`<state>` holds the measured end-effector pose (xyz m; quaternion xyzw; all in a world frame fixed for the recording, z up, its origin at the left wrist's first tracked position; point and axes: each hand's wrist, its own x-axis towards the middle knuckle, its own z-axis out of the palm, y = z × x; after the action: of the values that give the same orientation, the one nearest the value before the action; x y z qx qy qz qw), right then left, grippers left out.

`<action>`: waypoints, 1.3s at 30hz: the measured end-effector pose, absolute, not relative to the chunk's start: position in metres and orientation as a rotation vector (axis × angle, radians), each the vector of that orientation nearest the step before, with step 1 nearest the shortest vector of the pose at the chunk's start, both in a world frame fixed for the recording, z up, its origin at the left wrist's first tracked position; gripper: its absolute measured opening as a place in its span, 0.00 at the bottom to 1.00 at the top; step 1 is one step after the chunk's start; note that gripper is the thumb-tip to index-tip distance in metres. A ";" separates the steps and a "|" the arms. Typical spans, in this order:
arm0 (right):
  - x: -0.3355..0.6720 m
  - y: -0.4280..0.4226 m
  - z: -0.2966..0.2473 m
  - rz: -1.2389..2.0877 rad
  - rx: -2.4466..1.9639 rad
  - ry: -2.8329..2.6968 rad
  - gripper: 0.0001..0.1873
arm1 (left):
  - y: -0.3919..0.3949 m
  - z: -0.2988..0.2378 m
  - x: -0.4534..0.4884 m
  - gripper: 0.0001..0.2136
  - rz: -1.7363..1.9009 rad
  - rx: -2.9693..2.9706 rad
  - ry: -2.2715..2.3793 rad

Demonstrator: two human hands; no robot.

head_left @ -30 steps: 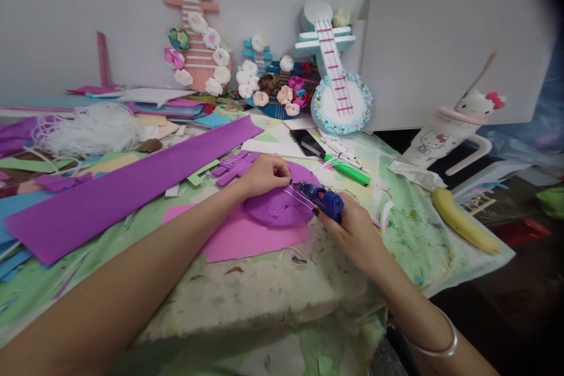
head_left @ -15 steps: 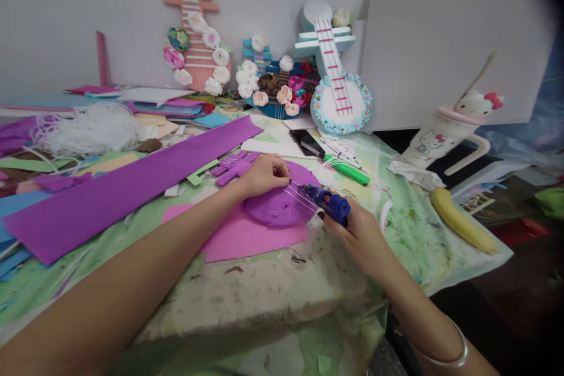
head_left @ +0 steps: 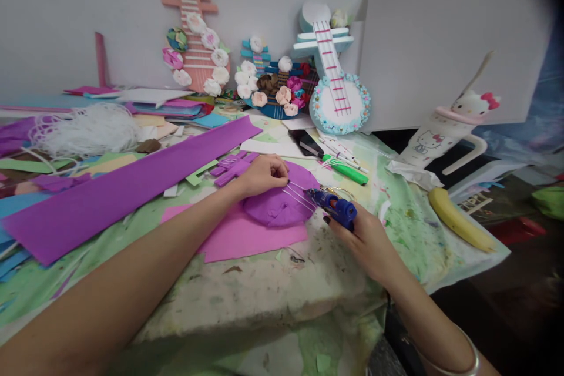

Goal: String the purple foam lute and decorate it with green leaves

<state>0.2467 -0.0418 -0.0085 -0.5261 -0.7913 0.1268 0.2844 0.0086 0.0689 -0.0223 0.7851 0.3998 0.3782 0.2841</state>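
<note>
A purple paper-covered model lute (head_left: 264,211) lies on a pink sheet (head_left: 251,241), with several white strings (head_left: 302,195) running across its round body. My left hand (head_left: 264,175) rests over the neck end, thumb and fingertips pinched on one white string. In my right hand (head_left: 370,244) is a blue hot glue gun (head_left: 337,208), its nozzle pointing left over the right edge of the body. Whether the nozzle touches the lute I cannot tell. My left hand covers the middle of the neck.
A long purple strip (head_left: 145,188) crosses the table on the left, by a tangle of white string (head_left: 88,129). Finished model instruments (head_left: 339,100) lean at the back. A green-handled tool (head_left: 346,170), a banana (head_left: 460,220) and a cup (head_left: 432,138) are on the right.
My right hand has drawn the glue gun slightly right and down, away from the strings. My left hand keeps its pinch in nearly the same place.
</note>
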 end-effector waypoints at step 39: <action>0.226 -0.031 -0.002 0.395 -1.358 -2.092 0.08 | 0.064 -0.002 0.015 0.03 0.828 2.136 1.271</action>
<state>0.2261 -0.0313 -0.0020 -0.5123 -0.7894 0.1491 0.3036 0.0147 0.0635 -0.0021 0.7877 0.4687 0.3052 0.2582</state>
